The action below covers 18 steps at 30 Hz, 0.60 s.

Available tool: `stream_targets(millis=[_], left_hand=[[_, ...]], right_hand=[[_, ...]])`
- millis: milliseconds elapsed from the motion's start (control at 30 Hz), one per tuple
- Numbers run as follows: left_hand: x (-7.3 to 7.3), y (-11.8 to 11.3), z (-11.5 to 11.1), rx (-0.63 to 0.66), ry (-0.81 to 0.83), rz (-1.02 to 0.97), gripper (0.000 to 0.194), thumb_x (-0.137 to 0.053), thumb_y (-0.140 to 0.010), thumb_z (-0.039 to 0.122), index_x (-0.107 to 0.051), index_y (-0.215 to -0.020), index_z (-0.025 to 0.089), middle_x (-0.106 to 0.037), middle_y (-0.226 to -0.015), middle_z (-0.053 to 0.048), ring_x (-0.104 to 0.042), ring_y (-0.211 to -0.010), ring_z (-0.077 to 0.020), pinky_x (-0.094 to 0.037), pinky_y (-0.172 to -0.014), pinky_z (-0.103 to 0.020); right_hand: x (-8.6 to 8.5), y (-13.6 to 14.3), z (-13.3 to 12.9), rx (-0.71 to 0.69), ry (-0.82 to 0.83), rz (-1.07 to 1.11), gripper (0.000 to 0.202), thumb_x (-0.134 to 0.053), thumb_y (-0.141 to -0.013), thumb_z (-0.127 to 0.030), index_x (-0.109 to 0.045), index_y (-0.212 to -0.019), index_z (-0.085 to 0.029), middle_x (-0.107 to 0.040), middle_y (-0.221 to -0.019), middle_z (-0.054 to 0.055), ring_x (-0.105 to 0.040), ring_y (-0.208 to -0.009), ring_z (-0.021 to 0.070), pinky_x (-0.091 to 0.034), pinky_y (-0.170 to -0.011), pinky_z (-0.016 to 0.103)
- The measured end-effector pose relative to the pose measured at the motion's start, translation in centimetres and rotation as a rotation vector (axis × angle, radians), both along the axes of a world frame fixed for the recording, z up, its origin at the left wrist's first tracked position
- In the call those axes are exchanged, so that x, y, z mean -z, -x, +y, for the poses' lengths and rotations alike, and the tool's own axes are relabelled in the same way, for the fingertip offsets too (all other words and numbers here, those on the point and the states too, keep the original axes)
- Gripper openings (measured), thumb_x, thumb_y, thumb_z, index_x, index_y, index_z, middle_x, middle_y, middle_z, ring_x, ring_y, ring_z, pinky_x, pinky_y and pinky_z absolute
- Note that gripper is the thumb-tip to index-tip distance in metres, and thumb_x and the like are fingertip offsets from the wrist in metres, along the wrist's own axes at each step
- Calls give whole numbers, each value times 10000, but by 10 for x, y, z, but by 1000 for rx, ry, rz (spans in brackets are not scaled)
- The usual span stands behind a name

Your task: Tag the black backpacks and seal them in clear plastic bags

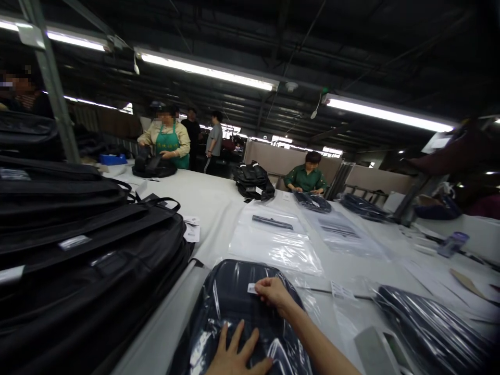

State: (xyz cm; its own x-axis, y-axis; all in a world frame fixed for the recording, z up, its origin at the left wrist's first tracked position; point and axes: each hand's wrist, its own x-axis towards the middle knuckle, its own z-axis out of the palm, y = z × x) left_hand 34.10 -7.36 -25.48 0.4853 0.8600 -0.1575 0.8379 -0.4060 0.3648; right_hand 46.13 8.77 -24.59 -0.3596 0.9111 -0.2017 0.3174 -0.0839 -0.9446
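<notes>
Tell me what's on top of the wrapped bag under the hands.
Clear plastic covers the bag. On it are a white label, its edge pinched by the right hand, and the left hand, fingers spread. What lies beneath either hand is hidden.

Long white tube lights [207,70] glow harshly beneath a dim, dark metal-framed ceiling [234,31], their lines slanting across the wide view. Light falls softly on the smooth white tabletop [213,200], while the stacked black fabric bags [144,250] sink into shadow. Sharp glare streaks the dark navy bag in clear plastic [230,291]. Print on the small white rectangular label [251,288] blurs beyond reading.
</notes>
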Motion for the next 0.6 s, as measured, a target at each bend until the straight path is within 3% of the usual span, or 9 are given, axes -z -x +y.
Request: stream_targets(millis=[100,267,433,500,600], left_hand=[[-14,2,2,-21,10,-29,439,-360,-910,492,-405,-1335,389,-222,-1456,-148,-164,-1288,-505,-112,-896,-806],[-29,16,31,-140,-221,-7,695,-448,-873,527,-179,-1442,230,-150,-1504,-94,-39,-1373,-375,-26,-1059,-671],[-16,30,61,-106,-116,87,767,-379,-848,632,-210,-1435,169,-199,-1492,-112,-64,-1366,-398,-8,-1044,-686],[-9,33,63,-112,-95,96,775,-339,-845,656,-211,-1436,171,-193,-1493,-118,-80,-1362,-404,-16,-1040,-690],[-5,31,61,-110,-105,86,772,-310,-845,668,-206,-1436,182,-188,-1495,-107,-87,-1363,-398,-21,-1045,-682]], right_hand=[[4,1,2,2,-12,-71,74,-576,-710,-182,-615,-652,-157,-563,-496,-38,-435,-389,63,-245,-352,169],[15,5,8,-5,-79,-210,100,-554,-732,-184,-632,-681,-150,-569,-494,-25,-494,-422,83,-312,-379,168],[18,7,6,-30,-230,-422,114,-563,-719,-208,-644,-678,-139,-606,-552,31,-581,-514,158,-427,-488,236],[16,3,1,-19,-360,-505,124,-602,-706,-232,-648,-771,-137,-648,-696,74,-626,-688,218,-462,-635,298],[13,-5,-11,-38,-565,-586,246,-576,-762,-244,-614,-994,-174,-628,-986,108,-580,-951,270,-408,-828,371]])
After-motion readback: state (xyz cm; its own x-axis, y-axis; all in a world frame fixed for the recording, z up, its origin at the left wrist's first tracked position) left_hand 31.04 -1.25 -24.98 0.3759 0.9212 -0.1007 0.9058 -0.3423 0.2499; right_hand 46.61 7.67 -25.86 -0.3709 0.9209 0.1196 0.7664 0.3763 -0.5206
